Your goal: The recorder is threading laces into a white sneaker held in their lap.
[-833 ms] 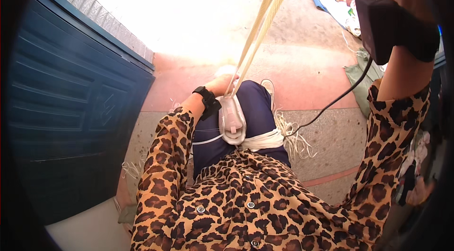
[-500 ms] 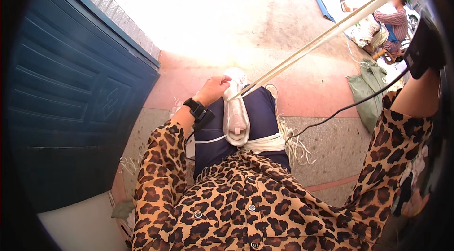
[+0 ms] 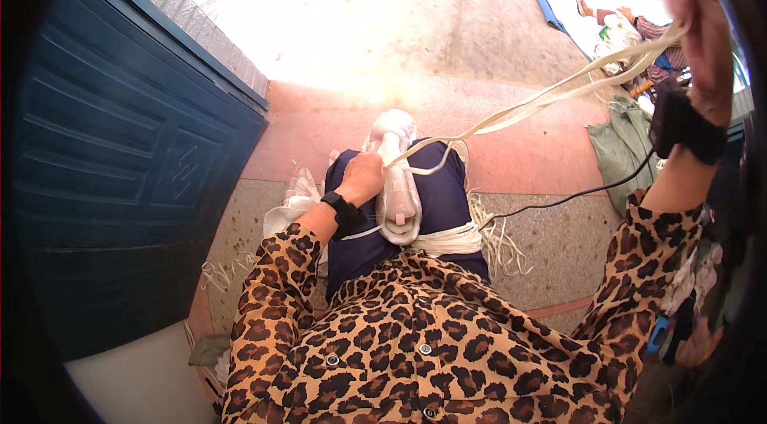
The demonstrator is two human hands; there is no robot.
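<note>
A white shoe with a pale pinkish lining rests on my dark trousers between my thighs, its toe away from me. My left hand is closed at the left side of its upper; the fingertips are partly hidden against it. From the shoe's front, long cream shoelaces run up to the right, slack and slightly wavy. Raised high at the far right, my right hand grips their other end.
More white laces lie over my right thigh and hang beside it. A black cable runs to my right wrist. On the left stands a blue door. A green sack and a seated person are at the right.
My left hand has come down from above the shoe's front and closed at its side. My right hand has come into view, and the laces have gone from taut to slack.
</note>
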